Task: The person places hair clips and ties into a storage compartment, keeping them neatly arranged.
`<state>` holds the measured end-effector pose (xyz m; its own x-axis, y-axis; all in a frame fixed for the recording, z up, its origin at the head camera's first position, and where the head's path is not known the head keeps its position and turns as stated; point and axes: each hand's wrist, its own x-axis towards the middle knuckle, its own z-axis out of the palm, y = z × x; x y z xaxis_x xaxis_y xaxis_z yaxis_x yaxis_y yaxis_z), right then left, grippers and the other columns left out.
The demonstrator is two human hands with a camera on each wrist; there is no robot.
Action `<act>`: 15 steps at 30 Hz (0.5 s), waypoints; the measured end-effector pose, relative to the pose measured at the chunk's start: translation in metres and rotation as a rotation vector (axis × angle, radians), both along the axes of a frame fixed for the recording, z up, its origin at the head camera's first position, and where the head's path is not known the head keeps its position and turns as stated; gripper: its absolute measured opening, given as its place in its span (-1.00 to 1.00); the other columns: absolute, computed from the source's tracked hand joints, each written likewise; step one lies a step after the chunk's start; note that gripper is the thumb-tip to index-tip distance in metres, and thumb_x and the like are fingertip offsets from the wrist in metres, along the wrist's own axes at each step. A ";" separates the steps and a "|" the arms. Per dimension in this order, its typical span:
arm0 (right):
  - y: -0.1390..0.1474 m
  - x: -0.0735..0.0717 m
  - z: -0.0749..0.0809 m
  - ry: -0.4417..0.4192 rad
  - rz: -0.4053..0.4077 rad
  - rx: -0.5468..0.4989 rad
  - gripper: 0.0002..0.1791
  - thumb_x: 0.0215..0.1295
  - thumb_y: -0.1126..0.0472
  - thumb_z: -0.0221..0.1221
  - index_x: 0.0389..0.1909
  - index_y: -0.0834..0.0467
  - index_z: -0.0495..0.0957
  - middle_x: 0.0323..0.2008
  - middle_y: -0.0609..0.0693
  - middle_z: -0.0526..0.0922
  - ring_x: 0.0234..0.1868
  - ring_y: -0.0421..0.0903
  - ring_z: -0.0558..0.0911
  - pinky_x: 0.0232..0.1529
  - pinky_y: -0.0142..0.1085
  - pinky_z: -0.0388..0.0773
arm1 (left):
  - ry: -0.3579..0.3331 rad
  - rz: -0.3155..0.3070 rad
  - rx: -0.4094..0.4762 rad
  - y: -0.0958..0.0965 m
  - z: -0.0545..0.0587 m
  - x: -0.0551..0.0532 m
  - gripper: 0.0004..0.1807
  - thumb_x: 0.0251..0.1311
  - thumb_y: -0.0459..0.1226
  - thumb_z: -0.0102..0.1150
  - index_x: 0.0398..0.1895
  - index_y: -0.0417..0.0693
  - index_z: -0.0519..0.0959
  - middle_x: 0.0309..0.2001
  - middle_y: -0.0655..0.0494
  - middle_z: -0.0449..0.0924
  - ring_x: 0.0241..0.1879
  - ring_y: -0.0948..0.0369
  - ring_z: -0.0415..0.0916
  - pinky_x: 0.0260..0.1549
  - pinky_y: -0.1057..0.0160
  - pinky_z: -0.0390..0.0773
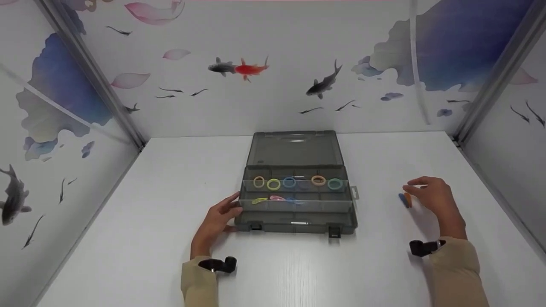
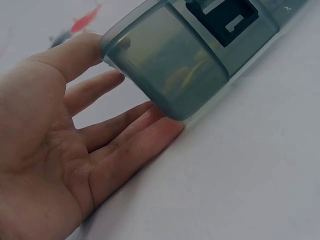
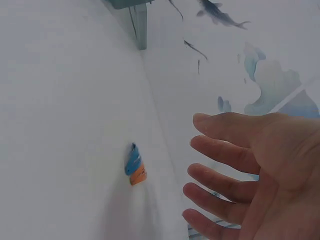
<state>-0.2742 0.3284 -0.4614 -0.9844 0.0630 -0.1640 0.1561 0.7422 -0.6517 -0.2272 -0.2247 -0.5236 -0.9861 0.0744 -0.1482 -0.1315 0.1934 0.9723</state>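
A grey translucent compartment box (image 1: pixel 294 217) lies with its lid (image 1: pixel 294 149) folded back. My left hand (image 1: pixel 216 218) touches its left side, with fingertips at the rim and lower corner; in the left wrist view the fingers (image 2: pixel 132 135) are nearly straight. Several coloured rings, like hair ties (image 1: pixel 274 184), sit in the back row, with yellow, pink and blue hair clips (image 1: pixel 277 198) in the middle row. My right hand (image 1: pixel 435 197) is over the table on the right, fingers spread and holding nothing. Just beside it lie a small blue piece (image 3: pixel 133 161) and an orange piece (image 3: pixel 138 174), both elongated and ridged.
The white table (image 1: pixel 140 213) is enclosed by printed panels with fish and petals at the back (image 1: pixel 277 106) and both sides. A handle (image 1: pixel 355 192) sticks out of the box's right side, and two latches (image 1: pixel 335 232) are on its front edge.
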 end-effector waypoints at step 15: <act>0.012 0.003 -0.020 -0.098 -0.065 -0.077 -0.29 0.38 -0.13 0.18 0.28 0.36 0.43 0.33 0.46 0.35 0.26 0.32 0.38 0.15 0.11 0.43 | 0.004 -0.006 0.015 0.001 0.001 0.000 -0.36 0.33 -0.11 0.26 0.47 0.26 0.35 0.43 -0.12 0.37 0.35 -0.08 0.41 -0.17 0.04 0.69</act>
